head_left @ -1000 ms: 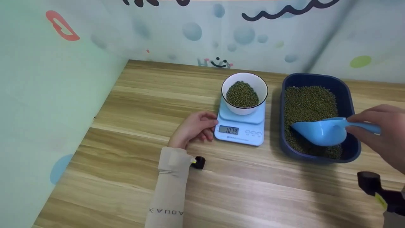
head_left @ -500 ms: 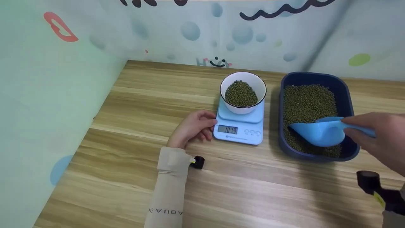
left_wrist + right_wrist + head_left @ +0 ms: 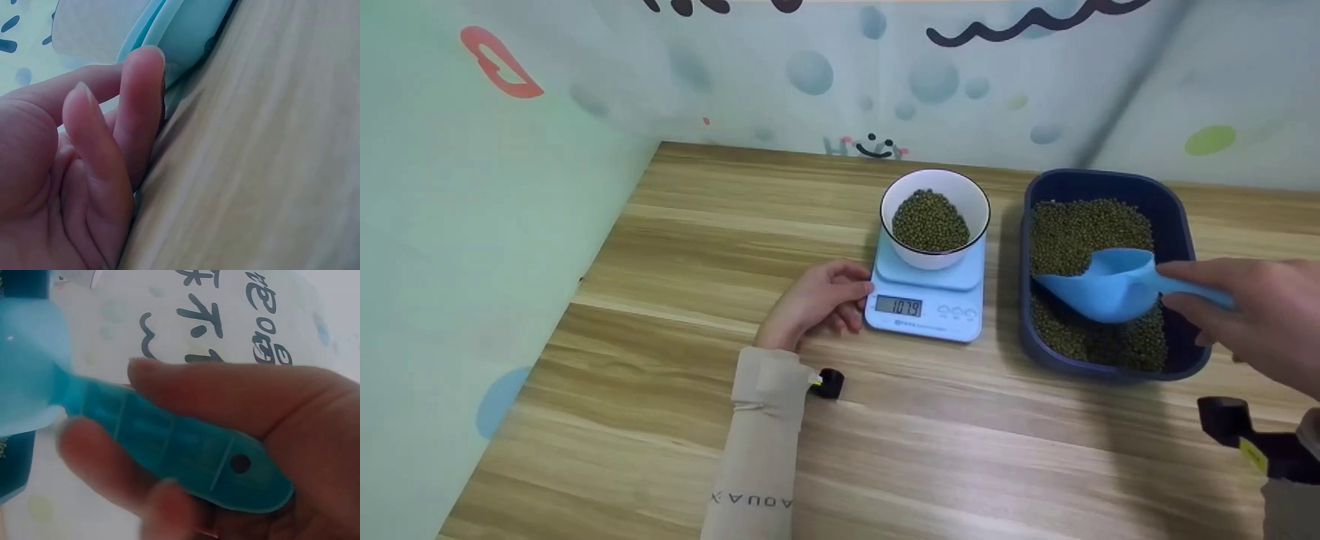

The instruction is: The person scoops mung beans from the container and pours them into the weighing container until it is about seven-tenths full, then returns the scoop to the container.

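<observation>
My right hand grips the handle of a light blue scoop, thumb on one side and fingers on the other, as the right wrist view shows. The scoop is over the green beans in a dark blue tub; whether it holds beans cannot be seen. My left hand rests on the table with loosely bent fingers, fingertips at the left edge of a light blue kitchen scale. On the scale stands a white bowl with a heap of green beans. The display reads 107.9.
The wooden table meets a printed cloth backdrop behind the bowl and tub. Another pale green wall borders it on the left. A gap separates scale and tub.
My right hand has raised the scoop and brought it slightly left and farther back over the tub. My left hand, the scale and the bowl have kept their places.
</observation>
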The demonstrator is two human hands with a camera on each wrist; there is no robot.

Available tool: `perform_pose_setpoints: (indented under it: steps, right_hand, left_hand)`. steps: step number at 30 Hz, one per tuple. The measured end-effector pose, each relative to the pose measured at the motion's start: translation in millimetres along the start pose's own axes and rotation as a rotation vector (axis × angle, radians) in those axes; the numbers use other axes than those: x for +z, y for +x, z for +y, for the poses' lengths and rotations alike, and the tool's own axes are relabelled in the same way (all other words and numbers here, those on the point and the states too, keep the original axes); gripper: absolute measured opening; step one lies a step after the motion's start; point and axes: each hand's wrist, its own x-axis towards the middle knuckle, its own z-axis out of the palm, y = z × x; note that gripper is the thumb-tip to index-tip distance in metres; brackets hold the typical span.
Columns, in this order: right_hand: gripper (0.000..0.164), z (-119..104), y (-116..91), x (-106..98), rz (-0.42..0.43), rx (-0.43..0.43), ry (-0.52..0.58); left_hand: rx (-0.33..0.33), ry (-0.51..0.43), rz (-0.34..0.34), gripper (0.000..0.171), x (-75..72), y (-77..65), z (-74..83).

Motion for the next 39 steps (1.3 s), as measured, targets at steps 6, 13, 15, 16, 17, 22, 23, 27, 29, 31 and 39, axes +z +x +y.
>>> perform_pose_setpoints:
  steps: [6, 13, 15, 16, 17, 22, 23, 27, 29, 31, 39]
  right_hand:
    - [0.042, -2, 11, 2, -0.161, 0.048, 0.057]
    - [0.026, 1, 32, 15, -0.203, 0.012, -0.010]
    - [0.028, 3, 35, 17, -0.183, 0.014, -0.028]
    - [0.028, 3, 36, 18, -0.186, 0.020, -0.030]
    - [0.028, 4, 37, 19, -0.185, 0.026, -0.030]
    - [0.029, 6, 39, 24, -0.181, 0.024, -0.023]
    - [0.029, 6, 39, 25, -0.181, 0.024, -0.018]
    - [0.028, 9, 44, 29, -0.205, 0.051, 0.005]
    - [0.029, 12, 47, 31, -0.230, 0.065, 0.023]
    - [0.030, 16, 50, 33, -0.261, 0.079, 0.051]
    - [0.029, 25, 52, 36, -0.343, 0.114, 0.187]
  left_hand:
    - [0.002, -0.003, -0.001, 0.034, 0.4, 1.0, -0.6]
    - [0.029, -0.020, 0.001, 0.032, 0.9, -0.3, -0.8]
    - [0.025, -0.014, 0.000, 0.032, 0.8, -0.8, -0.3]
    - [0.024, -0.012, -0.001, 0.032, 0.8, -1.0, -0.2]
    - [0.022, -0.009, -0.002, 0.032, 0.7, -1.1, -0.1]
    - [0.019, 0.005, -0.003, 0.032, 0.4, -0.5, 0.1]
    - [0.019, 0.004, -0.003, 0.032, 0.3, -0.4, -0.1]
    - [0.016, 0.002, -0.003, 0.032, 0.3, -0.2, -0.6]
    - [0.019, 0.006, -0.001, 0.032, 0.4, 0.4, -0.7]
    - [0.020, 0.009, 0.001, 0.032, 0.5, 0.8, -0.8]
    - [0.015, 0.001, 0.001, 0.033, 0.9, 1.0, -0.2]
